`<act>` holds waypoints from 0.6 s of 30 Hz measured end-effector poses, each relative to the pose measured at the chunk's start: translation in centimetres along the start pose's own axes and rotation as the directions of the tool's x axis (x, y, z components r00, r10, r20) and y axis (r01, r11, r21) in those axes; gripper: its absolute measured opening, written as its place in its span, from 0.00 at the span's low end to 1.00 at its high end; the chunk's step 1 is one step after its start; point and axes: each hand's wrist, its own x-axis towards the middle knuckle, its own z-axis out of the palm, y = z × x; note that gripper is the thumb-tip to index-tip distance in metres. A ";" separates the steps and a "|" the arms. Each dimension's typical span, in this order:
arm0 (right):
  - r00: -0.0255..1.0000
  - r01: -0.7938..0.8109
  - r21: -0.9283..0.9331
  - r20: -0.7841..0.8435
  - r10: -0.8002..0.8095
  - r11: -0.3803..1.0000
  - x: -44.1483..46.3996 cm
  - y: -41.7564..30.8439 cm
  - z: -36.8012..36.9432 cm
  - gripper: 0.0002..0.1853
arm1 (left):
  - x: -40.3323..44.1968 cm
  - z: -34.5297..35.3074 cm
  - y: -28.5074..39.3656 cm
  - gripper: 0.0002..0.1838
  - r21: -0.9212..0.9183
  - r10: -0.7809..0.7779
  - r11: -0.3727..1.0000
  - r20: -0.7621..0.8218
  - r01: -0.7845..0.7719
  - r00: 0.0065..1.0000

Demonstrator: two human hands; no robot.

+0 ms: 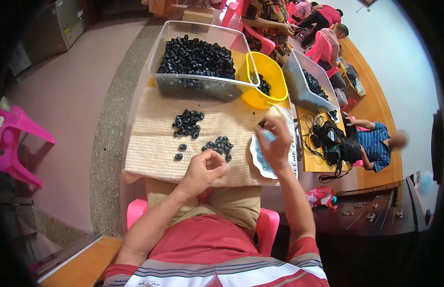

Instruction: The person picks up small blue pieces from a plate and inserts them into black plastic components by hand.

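My right hand (276,143) is raised over a white scalloped dish (255,162) of small pale-blue pieces. A small black plastic part (262,123) shows at its pinched fingertips. My left hand (205,168) is curled near the cloth's front edge, thumb and fingers drawn together; whatever they hold, if anything, is too small to make out. Just beyond it lies a group of black oval parts with holes (221,145). A second pile of black parts (187,123) sits farther back, and two single oval parts (181,151) lie left of my left hand.
A large clear bin (203,82) heaped with black parts stands at the back of the beige cloth (152,143). Beside it are a yellow tub (278,79) and another clear bin (298,81). Black cables (322,136) lie at right. Other people sit beyond; a pink stool (16,138) stands left.
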 end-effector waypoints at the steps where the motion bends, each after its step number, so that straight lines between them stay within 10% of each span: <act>1: 0.998 -0.028 -0.018 -0.054 0.027 0.999 1.4 2.4 0.1 0.18 | 0.0 0.1 -0.2 0.10 0.008 0.014 1.000 0.026 -0.014 1.000; 9: 0.999 0.013 -0.349 -0.044 -0.030 0.937 7.3 6.5 1.3 0.17 | -0.5 0.7 0.3 0.07 0.158 0.018 0.987 -0.010 -0.016 1.000; 13: 0.939 -0.064 0.115 0.344 0.021 0.991 3.7 2.1 5.1 0.13 | -0.7 1.0 0.2 0.07 0.197 0.034 0.980 -0.024 -0.029 0.999; 18: 0.805 -0.024 -0.064 0.591 0.057 0.998 3.5 -1.0 9.6 0.20 | -0.6 0.9 0.4 0.07 0.205 0.011 0.979 -0.055 0.000 0.998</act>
